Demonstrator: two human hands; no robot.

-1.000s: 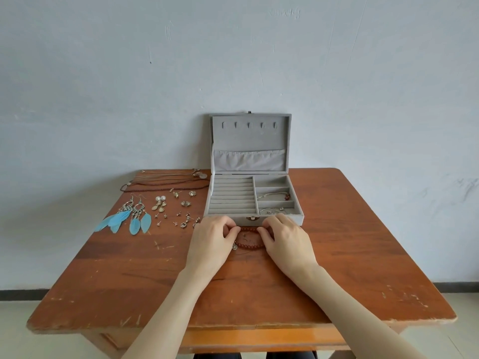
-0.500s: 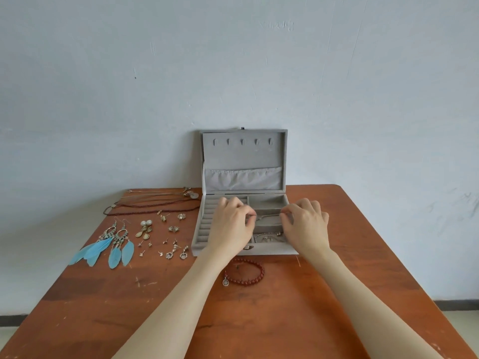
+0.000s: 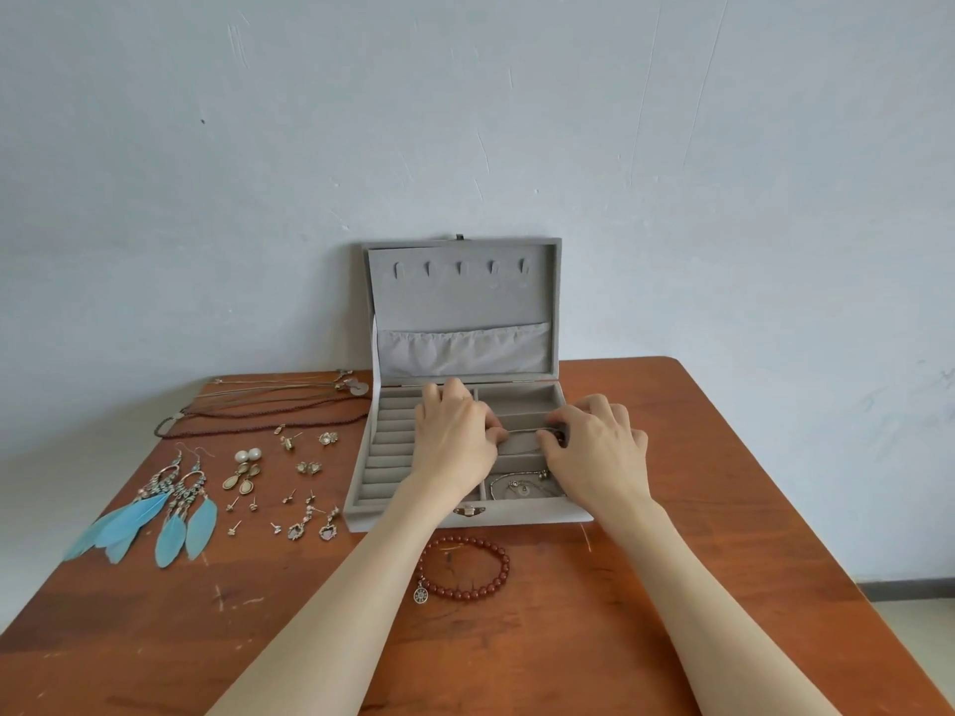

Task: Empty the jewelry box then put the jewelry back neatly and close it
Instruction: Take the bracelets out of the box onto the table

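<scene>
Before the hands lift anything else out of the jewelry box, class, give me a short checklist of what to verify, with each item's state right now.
1. Lid upright, clear of the hands: ok.
2. Both hands on one piece: left hand and right hand pinch the thin chain over the middle right compartment: ok.
3. Chain free of snags: cannot tell.
4. Box emptied: not ok; a silver piece lies in the front compartment.
5. Bare table for setting down: ok, right of the box.
6. Red bead bracelet out, in front of the box: ok.

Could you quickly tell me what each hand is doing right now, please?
Left hand: pinching one end of the thin silver bangle over the jewelry box.
Right hand: pinching its other end.
</scene>
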